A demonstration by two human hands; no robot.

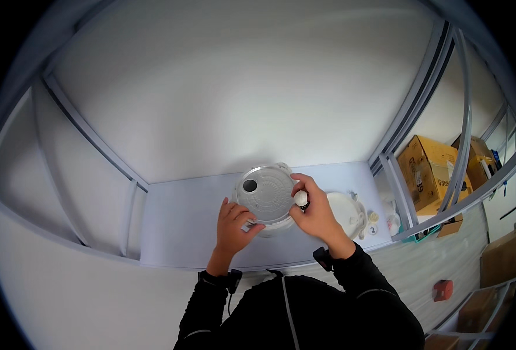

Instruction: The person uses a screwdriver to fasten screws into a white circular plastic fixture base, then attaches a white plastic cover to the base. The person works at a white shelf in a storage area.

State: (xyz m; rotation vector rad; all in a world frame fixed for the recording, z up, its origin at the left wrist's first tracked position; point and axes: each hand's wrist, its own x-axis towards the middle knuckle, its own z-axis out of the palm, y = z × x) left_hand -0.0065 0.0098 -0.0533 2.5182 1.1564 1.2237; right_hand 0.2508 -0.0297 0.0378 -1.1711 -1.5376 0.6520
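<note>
A round silver metal disc (272, 189), like a pot's inner lid, has ring-shaped patterns and a dark round hole on its far left side. It lies on a white round body (282, 166), whose edge shows around it. My left hand (234, 224) is at the disc's near left rim, thumb and index finger bent over the edge, the other fingers apart. On the right rim is my right hand (313, 210), closed, with a small white round cap (301, 199) between thumb and fingers. Dark material shows beside the cap; its lower part is hidden.
Right of my right hand, a white round part (342, 211) lies on the pale table (182, 224). Beside it are small round pieces (373, 217) at the table's right end. Metal frame posts (398, 189) stand there, with a cardboard box (430, 172) beyond and a red stool (443, 290) on the floor.
</note>
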